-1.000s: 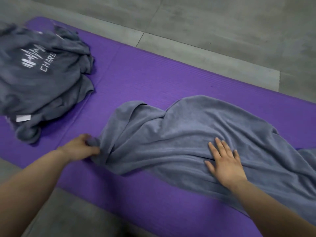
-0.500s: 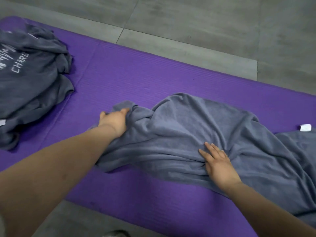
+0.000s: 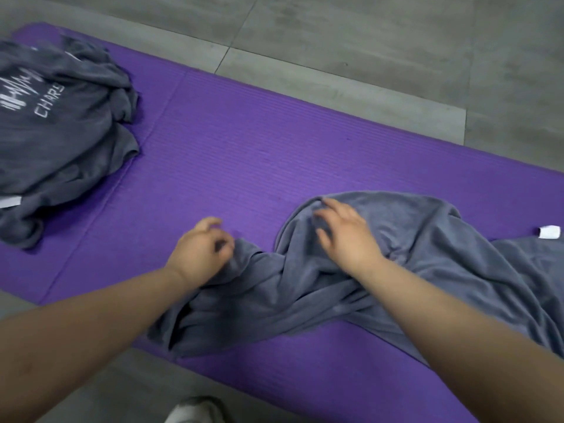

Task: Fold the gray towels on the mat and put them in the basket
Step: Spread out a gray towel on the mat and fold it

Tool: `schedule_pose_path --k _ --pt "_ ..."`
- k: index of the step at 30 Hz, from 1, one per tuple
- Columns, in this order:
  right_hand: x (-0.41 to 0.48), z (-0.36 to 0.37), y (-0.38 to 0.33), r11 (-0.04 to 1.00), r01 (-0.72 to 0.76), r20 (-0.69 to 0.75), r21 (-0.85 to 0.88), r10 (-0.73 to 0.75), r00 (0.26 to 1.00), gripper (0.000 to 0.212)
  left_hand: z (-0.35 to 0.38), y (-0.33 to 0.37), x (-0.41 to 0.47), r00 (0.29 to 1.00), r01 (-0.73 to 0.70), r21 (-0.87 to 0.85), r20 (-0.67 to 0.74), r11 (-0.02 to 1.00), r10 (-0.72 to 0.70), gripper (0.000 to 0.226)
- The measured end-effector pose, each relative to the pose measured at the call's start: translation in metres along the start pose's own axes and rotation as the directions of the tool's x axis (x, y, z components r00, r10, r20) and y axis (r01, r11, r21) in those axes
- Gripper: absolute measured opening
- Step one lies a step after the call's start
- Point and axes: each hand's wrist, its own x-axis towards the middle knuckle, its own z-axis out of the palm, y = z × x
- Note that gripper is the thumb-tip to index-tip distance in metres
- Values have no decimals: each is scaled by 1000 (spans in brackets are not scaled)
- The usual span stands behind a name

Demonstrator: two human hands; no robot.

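Gray tiled floor (image 3: pixel 366 41) all round, a purple mat (image 3: pixel 244 148) laid slantwise across it; on the mat's near half a gray towel (image 3: pixel 427 264), rumpled and twisted into long ridges, one end trailing off to the right, not yet folded; left hand (image 3: pixel 201 251) at the towel's left end, fingers curled against the cloth's edge, too blurred to tell whether pinching or merely touching; right hand (image 3: pixel 345 233) on a raised hump of the same towel, fingers spread and slightly bent, pressing rather than gripping; no basket in view. Judged from here, at the spreading-out stage, with plenty to go wrong: a pull from one end alone, the middle so twisted, likely to drag the whole bundle along the mat instead of flattening it; a fold made over the ridges likely to trap creases and leave a lopsided packet; a loose hold at the left corner likely to slip mid-pull; the near edge, close to the mat's border, liable to slide onto the floor. Writing: on the heap of gray towels (image 3: pixel 70 141) at far left, a jagged white waveform mark above the letters "CHARS", perhaps cut short by a crease; a small white label (image 3: pixel 10 202) at that heap's lower edge and a white tag (image 3: pixel 549 232) beside the towel at far right, both unreadable.
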Motion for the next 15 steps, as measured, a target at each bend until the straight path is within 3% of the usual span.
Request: schedule_pose_path --k 3,5,8,10,13,15 --pt "35 -3 -25 999 -10 237 41 0 972 49 -3 1 20 906 389 -83 214 918 -365 55" --pt "45 1 -40 997 -23 275 77 1 961 50 -4 5 24 873 438 -36 257 898 -415 54" --pt "37 18 -53 994 3 382 -109 39 924 51 -8 9 21 873 402 -29 315 915 -373 14" --pt "27 26 -50 963 15 383 -270 93 919 45 -16 8 19 902 372 -119 282 921 -327 11" --pt "21 19 -38 952 -91 402 -291 209 892 38 -28 9 21 979 199 -284 15 938 -203 10" --pt "19 7 -32 965 -138 301 -223 202 932 32 -35 17 21 977 80 -365 -156 928 -145 11"
